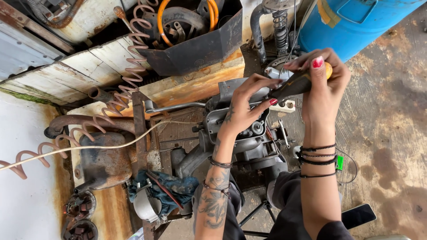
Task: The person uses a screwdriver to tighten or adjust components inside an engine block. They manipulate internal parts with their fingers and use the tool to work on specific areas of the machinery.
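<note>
While right hand (321, 84) grips screwdriver (297, 84) handle, left hand (246, 108) pinches its shaft above engine (249, 138).

Blue barrel (351, 26), orange hose (213, 11), pinkish coiled hose (129, 66), grey engine (240, 129), black-and-yellow screwdriver (298, 84), blue rag (173, 189)

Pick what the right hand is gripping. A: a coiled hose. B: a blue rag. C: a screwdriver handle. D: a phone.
C: the right hand wraps the yellow-and-black screwdriver handle, while the left hand steadies its black part over the engine.
</note>
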